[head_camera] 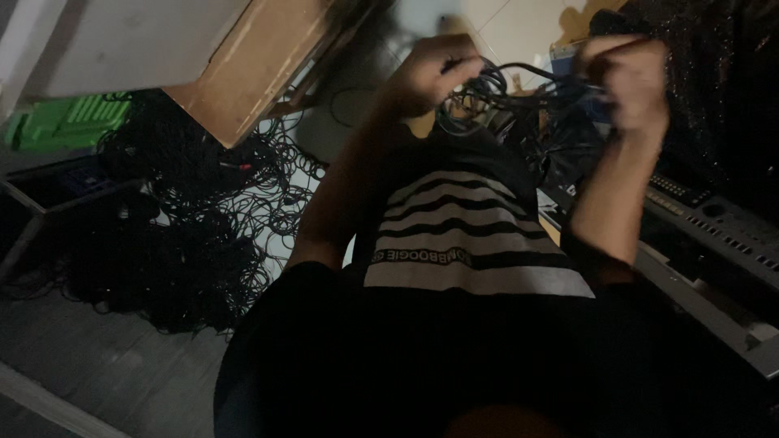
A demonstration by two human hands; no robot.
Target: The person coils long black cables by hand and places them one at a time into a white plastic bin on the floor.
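Both my hands are raised in front of my chest, holding one tangled bundle of dark and bluish cables (519,93). My left hand (430,73) is closed on the bundle's left side, with a loop running over its fingers. My right hand (629,81) is blurred and grips the right side of the same tangle. Below them I see my black shirt with white stripes (479,235).
A big heap of black cables (187,219) lies on the floor at left, under a wooden board (243,65). A green crate (69,122) sits at far left. A grey device with buttons (714,227) lies at right, with dark glittery fabric (714,65) above it.
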